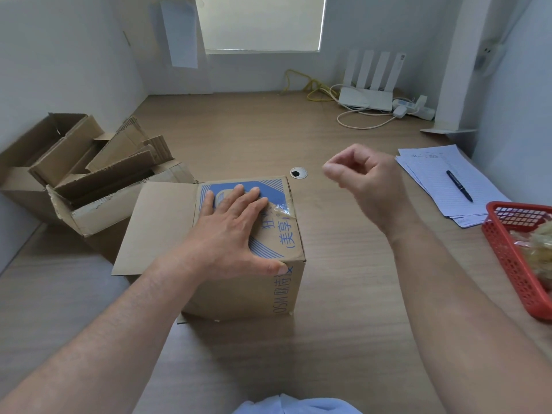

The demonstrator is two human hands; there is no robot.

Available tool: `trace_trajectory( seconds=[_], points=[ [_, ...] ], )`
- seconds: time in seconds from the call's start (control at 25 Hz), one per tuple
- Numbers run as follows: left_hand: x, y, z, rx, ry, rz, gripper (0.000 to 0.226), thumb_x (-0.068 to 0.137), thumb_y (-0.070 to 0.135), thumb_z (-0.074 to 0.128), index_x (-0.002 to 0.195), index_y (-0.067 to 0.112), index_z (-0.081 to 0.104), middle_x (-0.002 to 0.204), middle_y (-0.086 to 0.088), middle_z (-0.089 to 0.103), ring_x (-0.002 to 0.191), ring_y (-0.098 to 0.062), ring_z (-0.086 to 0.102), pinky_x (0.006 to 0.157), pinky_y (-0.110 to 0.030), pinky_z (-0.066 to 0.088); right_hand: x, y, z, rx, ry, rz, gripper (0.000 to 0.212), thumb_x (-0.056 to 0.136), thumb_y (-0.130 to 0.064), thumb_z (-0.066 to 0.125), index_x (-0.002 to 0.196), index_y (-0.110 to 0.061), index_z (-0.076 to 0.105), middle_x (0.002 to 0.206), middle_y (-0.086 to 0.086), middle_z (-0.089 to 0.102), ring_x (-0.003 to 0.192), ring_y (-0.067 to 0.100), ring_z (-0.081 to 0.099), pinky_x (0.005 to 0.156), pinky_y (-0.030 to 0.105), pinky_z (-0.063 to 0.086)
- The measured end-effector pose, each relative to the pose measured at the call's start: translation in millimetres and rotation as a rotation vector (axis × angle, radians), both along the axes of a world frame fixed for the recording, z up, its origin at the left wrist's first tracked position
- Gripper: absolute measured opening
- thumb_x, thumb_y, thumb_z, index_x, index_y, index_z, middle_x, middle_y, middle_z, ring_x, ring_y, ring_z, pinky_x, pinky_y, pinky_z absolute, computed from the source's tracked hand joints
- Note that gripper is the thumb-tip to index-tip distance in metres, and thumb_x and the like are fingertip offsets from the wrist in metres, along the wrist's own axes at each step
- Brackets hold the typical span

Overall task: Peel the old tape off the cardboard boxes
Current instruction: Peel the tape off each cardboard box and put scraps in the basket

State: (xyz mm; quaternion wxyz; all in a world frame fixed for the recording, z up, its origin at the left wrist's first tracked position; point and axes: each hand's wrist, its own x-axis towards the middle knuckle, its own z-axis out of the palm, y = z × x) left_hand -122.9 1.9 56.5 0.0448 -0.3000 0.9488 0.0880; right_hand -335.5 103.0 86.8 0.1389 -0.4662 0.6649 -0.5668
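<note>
Left hand point(230, 231) flat on cardboard box point(239, 297)

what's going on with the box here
A person is working old tape off a cardboard box on the table. The left hand lies flat on the box's printed top and holds it down. The right hand is raised beside the box with its fingers curled, and no tape shows in it. A wrinkled bit of clear tape sticks to the top near the right edge. A red basket at the right holds crumpled clear material.
</note>
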Motion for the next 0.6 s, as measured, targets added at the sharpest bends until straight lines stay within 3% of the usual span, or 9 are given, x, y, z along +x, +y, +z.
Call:
trace_trajectory(
  seconds=[0.12, 0.24, 0.4, 0.6],
  points=[
    [0.2, 0.8, -0.9, -0.013, 0.003, 0.001, 0.132, 0.042, 0.097, 0.019, 0.153, 0.028, 0.000, 0.160, 0.013, -0.011, 0.143, -0.006, -0.021, 0.117, -0.047, -0.014, 25.3, -1.7, -9.4, 0.059, 0.396, 0.055, 0.011, 0.075, -0.019, 0.078, 0.077, -0.014, 0.068, 0.076, -0.003, 0.057, 0.061, 0.011, 0.049, 0.063, 0.022, 0.041],
    [0.3, 1.9, -1.6, -0.023, 0.000, 0.002, 0.131, 0.043, 0.096, 0.018, 0.153, 0.028, 0.000, 0.160, 0.013, -0.011, 0.144, -0.007, -0.021, 0.117, -0.049, -0.012, 44.3, -6.1, -22.1, 0.174, 0.627, 0.096, 0.021, 0.073, -0.026, 0.078, 0.087, -0.014, 0.068, 0.086, -0.002, 0.058, 0.069, 0.014, 0.049, 0.075, 0.028, 0.038],
    [-0.5, 1.8, -2.3, -0.027, 0.006, 0.000, 0.131, 0.043, 0.096, 0.018, 0.153, 0.028, 0.001, 0.160, 0.012, -0.010, 0.144, -0.007, -0.020, 0.117, -0.050, -0.011, 54.7, -13.7, -30.3, 0.234, 0.755, 0.043, 0.017, 0.079, -0.026, 0.071, 0.089, -0.012, 0.069, 0.091, 0.006, 0.061, 0.084, 0.024, 0.057, 0.076, 0.029, 0.033],
    [-0.6, 1.8, -3.7, -0.036, 0.007, 0.003, 0.131, 0.043, 0.097, 0.018, 0.153, 0.028, 0.001, 0.160, 0.012, -0.010, 0.144, -0.007, -0.020, 0.117, -0.049, -0.012, 52.7, -17.0, -33.0, 0.250, 0.797, -0.001, 0.012, 0.087, -0.019, 0.061, 0.083, -0.009, 0.065, 0.087, 0.007, 0.062, 0.081, 0.028, 0.057, 0.069, 0.032, 0.032]
  ],
)
